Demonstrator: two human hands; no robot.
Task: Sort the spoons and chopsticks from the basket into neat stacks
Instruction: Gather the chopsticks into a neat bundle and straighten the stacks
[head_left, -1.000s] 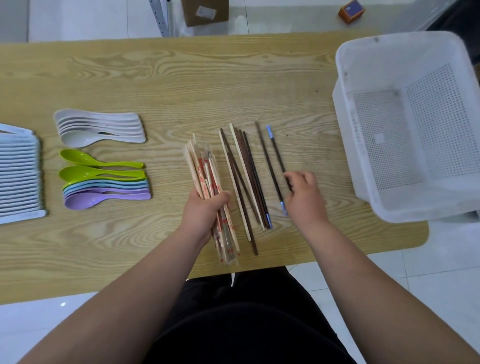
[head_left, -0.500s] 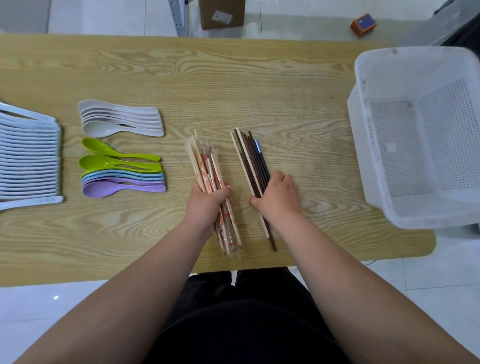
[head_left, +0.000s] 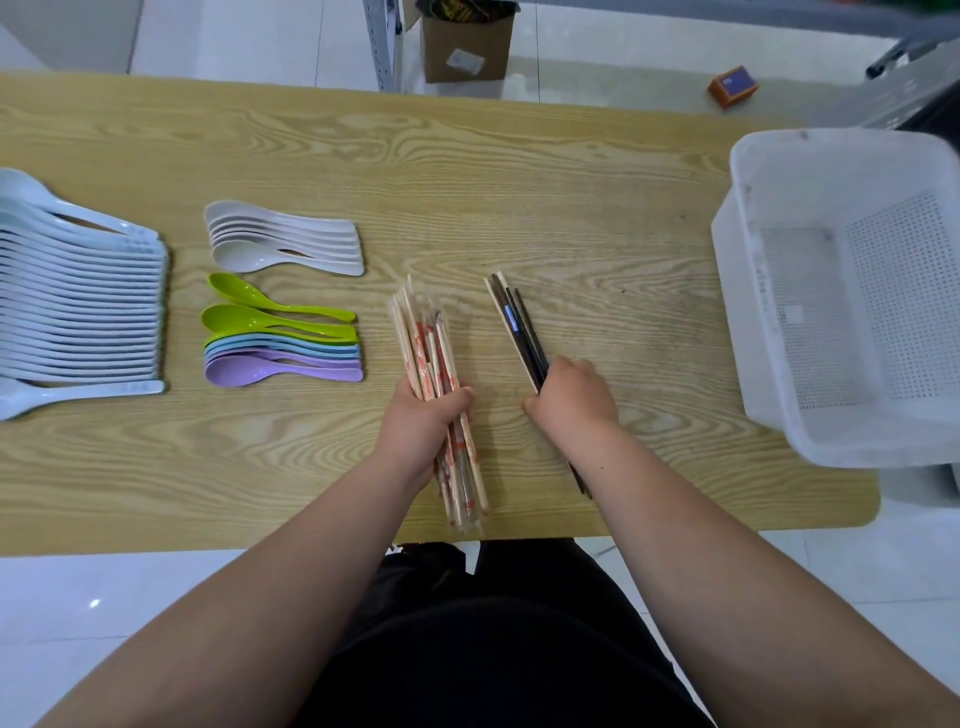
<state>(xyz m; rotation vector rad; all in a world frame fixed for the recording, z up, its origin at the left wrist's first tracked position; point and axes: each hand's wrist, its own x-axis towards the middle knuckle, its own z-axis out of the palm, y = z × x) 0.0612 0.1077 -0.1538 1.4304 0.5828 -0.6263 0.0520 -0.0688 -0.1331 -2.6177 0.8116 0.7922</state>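
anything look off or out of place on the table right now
One lime green spoon lies tilted and apart from the nested coloured spoon stack beside it. The white basket appears to overhang the right edge of the table. The left hand grips the wrapped chopsticks, the right hand the dark chopsticks; neither looks odd.

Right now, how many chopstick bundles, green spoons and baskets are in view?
Chopstick bundles: 2, the wrapped bundle and the dark bundle
Green spoons: 2
Baskets: 1
Total: 5
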